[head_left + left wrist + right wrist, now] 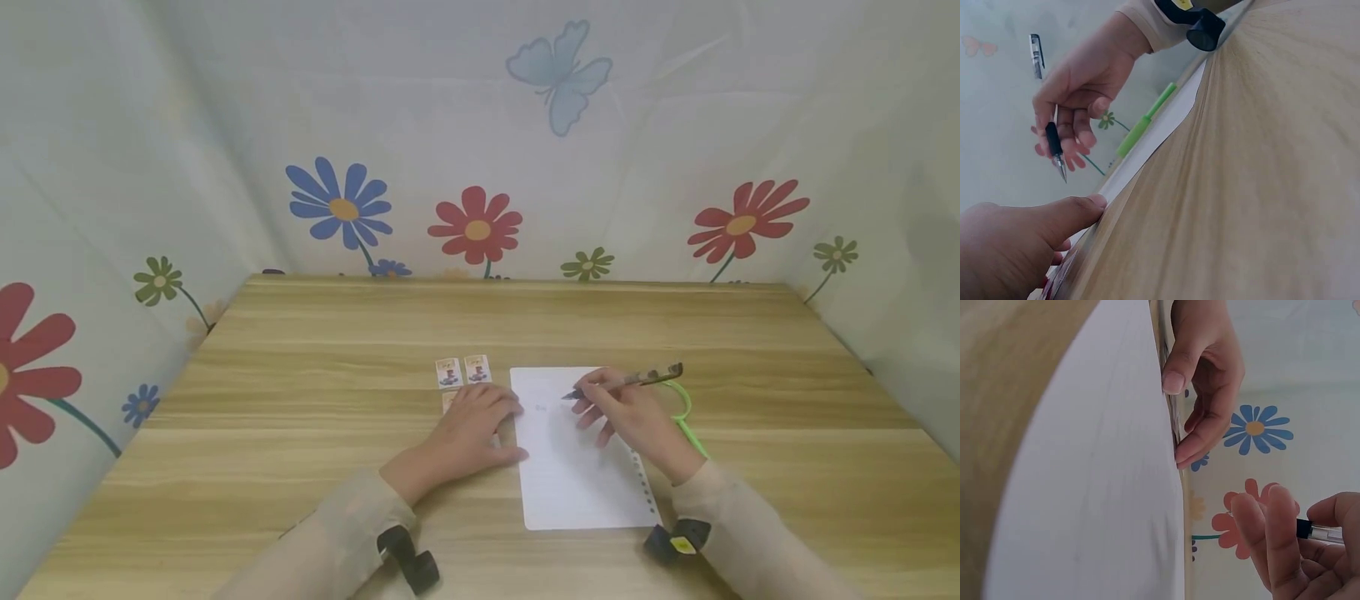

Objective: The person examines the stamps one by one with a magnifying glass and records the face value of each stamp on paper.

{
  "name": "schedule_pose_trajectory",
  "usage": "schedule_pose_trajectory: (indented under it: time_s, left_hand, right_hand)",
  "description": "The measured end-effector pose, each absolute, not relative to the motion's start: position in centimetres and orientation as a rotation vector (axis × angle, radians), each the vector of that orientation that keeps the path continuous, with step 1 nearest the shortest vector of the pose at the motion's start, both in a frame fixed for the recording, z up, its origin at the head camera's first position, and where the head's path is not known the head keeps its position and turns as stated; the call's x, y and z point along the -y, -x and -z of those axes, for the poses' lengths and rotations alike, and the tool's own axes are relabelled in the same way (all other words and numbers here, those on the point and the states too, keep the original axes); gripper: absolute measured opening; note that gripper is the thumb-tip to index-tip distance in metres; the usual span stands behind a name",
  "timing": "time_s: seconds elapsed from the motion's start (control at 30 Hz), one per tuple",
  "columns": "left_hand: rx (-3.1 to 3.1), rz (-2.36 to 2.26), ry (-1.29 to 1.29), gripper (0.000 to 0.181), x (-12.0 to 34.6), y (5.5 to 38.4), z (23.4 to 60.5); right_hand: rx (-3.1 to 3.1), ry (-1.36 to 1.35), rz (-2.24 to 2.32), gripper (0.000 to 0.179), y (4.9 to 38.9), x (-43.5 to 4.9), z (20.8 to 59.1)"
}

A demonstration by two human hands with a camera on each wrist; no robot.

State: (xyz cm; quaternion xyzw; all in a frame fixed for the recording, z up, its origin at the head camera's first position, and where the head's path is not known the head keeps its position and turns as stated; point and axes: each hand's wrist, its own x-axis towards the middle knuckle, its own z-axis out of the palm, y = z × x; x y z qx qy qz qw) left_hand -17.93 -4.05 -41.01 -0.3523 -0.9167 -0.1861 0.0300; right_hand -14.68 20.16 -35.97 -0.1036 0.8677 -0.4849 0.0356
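Observation:
A white sheet of paper [577,475] with punched holes along its right side lies on the table, with a small faint mark near its upper left. My right hand [630,417] pinches a pen [626,381] above the sheet; in the left wrist view the pen's metal tip [1061,169] is clear of the paper. My left hand [468,433] rests at the sheet's left edge, its thumb [1088,206] touching the paper and its fingers loosely bent. Small picture cards [448,373] lie just beyond and partly under the left hand.
A bright green object with a loop and a straight handle [692,437] lies right of the sheet, partly hidden by the right hand. The wooden table [300,375] meets a flower-printed cloth backdrop [420,108]. Each wrist carries a black camera [412,560].

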Motion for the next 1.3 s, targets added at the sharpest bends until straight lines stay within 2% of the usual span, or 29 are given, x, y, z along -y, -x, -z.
schedule_pose_trajectory:
  time_s: [0.37, 0.67, 1.3]
  left_hand:
    - [2.836, 0.579, 1.081, 0.058, 4.1, 17.8, 40.8]
    - [2.843, 0.578, 1.086, 0.058, 4.1, 17.8, 40.9]
    - [2.841, 0.603, 1.082, 0.059, 4.0, 17.6, 40.6]
  right_hand:
    - [-2.756, 0.35, 1.402, 0.015, 15.4, -20.9, 37.5]
    - [-2.666, 0.254, 1.466, 0.025, 15.7, -21.6, 38.8]
    - [-2.839, 0.027, 1.422, 0.017, 16.4, -21.9, 40.9]
